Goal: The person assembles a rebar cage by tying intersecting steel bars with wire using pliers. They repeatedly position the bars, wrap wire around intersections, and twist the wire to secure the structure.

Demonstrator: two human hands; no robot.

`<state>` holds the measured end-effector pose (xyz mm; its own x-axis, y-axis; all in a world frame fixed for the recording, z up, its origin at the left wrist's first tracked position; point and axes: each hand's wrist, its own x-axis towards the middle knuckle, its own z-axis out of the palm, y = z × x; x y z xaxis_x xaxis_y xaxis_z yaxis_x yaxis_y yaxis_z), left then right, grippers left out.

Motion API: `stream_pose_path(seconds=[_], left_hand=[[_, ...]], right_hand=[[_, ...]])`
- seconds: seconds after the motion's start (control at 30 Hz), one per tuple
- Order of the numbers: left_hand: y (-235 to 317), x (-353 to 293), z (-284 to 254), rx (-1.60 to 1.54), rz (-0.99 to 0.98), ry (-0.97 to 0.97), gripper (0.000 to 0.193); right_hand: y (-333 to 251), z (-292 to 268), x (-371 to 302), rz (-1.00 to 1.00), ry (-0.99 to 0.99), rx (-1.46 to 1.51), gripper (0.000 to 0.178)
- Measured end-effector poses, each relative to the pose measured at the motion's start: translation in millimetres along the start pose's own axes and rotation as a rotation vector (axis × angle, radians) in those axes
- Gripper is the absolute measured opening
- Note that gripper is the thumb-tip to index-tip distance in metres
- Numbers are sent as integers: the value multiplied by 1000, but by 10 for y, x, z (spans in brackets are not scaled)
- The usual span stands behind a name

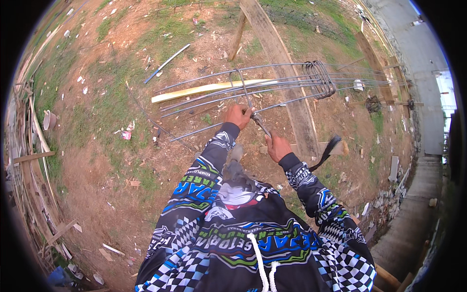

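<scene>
Several long steel rebar rods (194,129) run side by side in front of me. A bent rebar stirrup (244,85) loops around them. My left hand (238,116) is closed at the stirrup's near corner, where it meets the nearest rod; its fingertips are partly hidden. My right hand (278,146) grips the handles of a pair of pincers (261,125), whose head is at that same corner, touching or very close to my left fingers. Farther right, several more stirrups (319,80) hang bunched together on the rods.
A wooden plank (287,73) passes beneath the rods, and a pale yellow batten (194,90) lies among them. Beyond my right hand is a black brush-like bundle (327,152). A wire coil (373,104) is at the right. Scrap timber (36,180) lines the left; a concrete strip (413,199) borders the right.
</scene>
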<state>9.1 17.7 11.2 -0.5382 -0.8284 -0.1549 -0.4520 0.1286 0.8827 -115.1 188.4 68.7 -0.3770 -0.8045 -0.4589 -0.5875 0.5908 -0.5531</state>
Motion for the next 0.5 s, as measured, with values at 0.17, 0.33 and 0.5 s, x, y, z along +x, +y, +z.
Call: stream_pose_path(seconds=[0.17, 0.33, 0.5], left_hand=[[-42, -19, 4, 14, -16, -11, 41], [-174, 72, 60, -64, 3, 73, 43], [33, 58, 93, -69, -33, -13, 40]], right_hand=[[-319, -347, 36, 145, -210, -51, 48], [-1069, -1073, 748, 132, -665, -636, 55], [-1743, -1192, 1313, 484, -870, -860, 46]])
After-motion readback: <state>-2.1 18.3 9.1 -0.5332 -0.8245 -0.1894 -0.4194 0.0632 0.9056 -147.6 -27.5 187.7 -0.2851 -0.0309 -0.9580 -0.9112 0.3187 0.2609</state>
